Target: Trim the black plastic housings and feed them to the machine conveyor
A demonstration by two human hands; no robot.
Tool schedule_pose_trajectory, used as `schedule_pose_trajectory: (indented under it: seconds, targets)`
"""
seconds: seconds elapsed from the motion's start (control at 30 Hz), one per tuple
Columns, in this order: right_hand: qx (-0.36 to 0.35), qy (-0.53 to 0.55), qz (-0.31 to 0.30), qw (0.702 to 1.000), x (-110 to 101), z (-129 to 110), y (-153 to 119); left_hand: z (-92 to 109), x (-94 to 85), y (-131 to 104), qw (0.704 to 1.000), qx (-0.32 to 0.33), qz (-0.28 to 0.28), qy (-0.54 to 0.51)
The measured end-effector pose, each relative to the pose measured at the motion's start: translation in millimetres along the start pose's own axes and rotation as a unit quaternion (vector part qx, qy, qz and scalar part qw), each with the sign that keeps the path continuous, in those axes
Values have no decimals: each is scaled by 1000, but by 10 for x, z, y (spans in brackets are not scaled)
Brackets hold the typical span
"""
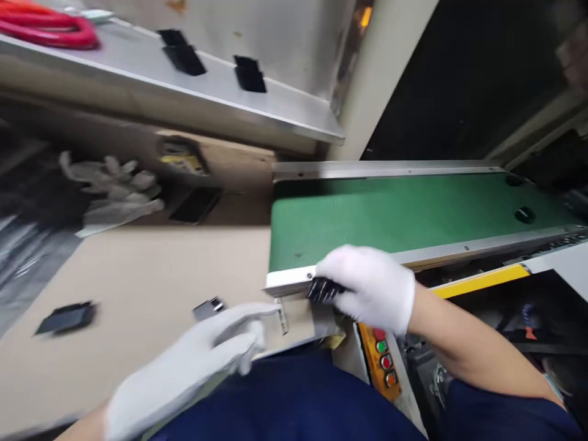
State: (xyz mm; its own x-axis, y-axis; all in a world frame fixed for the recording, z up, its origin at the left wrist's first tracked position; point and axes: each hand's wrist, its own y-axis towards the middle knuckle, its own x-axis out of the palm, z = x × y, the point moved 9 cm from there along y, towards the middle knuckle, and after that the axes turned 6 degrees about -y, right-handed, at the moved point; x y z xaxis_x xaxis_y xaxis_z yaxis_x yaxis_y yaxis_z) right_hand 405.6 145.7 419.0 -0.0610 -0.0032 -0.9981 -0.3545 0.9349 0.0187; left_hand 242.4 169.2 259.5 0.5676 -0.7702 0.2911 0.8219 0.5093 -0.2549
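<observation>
My right hand (367,285), in a white glove, is closed around a small black ribbed part (324,290) by the near corner of the green conveyor belt. My left hand (229,340), also white-gloved, hovers low over the beige tabletop (151,269) with its index finger stretched out and apart from the thumb. That fingertip is close to a thin metal strip (282,316) at the table's edge; whether they touch, I cannot tell. A small dark part with a shiny end (209,308) lies just beyond my left hand. Farther left rests another black part (67,318), blurred.
The green conveyor belt (340,214) runs to the right, carrying a round black piece (524,214). Two black pieces stand on the metal shelf (215,98) above, near a red cable (50,30). Crumpled gloves (119,190) lie behind the tabletop. An orange button box (380,361) is below my right hand.
</observation>
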Motion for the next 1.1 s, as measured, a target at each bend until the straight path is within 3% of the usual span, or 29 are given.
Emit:
schedule_pose_trajectory:
  seconds: [0.07,0.13,0.27,0.43,0.47,0.53,0.63,0.77,0.83,0.9,1.1]
  targets:
    - [-73,-33,-68,994,520,-639,122,-228,118,-46,992,-48,-84,-75]
    - [-85,-41,-86,992,950,-1011,280,-445,99,-84,975,-87,-101,-177]
    - [-39,56,-75,995,1503,-1332,533,-776,-227,-240,946,-99,-43,-306]
    - [-43,246,-66,966,1835,-1656,580,-926,-676,-521,942,-72,6,-327]
    - [-33,271,-61,960,1905,-1661,583,-930,-725,-579,943,-78,6,-323]
    - [68,260,-62,961,2136,-1448,598,-891,-816,-694,945,-80,14,-317]
    - [297,132,-114,939,2568,-805,532,-728,-953,-860,937,-53,52,-342]
    - [430,42,-187,882,3022,-182,479,-506,-1033,-1047,933,-15,79,-350]
    - [461,22,-213,861,3179,-37,444,-434,-1058,-1126,947,-9,92,-307]
    - [460,16,-226,858,3265,-28,429,-372,-1076,-1195,961,-5,103,-258]
    - [386,40,-189,902,3128,-308,484,-262,-1020,-1275,976,-29,80,-199]
